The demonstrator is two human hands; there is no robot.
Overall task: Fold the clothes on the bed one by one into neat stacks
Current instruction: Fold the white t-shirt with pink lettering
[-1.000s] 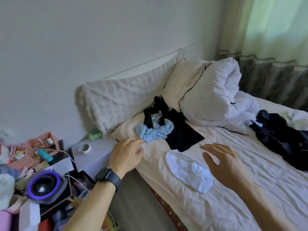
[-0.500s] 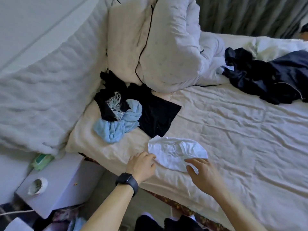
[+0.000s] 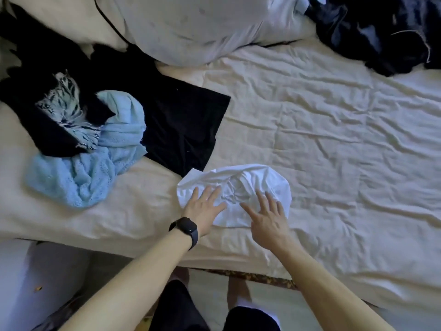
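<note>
The garment [image 3: 267, 177] lies on the bed [image 3: 334, 139], clothes pile [image 3: 95, 163] left, second heap [image 3: 381, 32], seemingly clothes, behind right.

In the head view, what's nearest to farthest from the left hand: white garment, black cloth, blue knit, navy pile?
1. white garment, under the left hand
2. black cloth, just beyond
3. blue knit, farther left
4. navy pile, far upper right

Rolled white duvet [image 3: 191, 27], pale bedside cabinet [image 3: 35, 283] lower left

Two hands, left hand [image 3: 202, 209] and right hand [image 3: 268, 217]; one white garment [image 3: 262, 180], one light-blue knit [image 3: 95, 173], one flat black cloth [image 3: 186, 120], one dark heap [image 3: 381, 29], one wristwatch [image 3: 187, 226]
</note>
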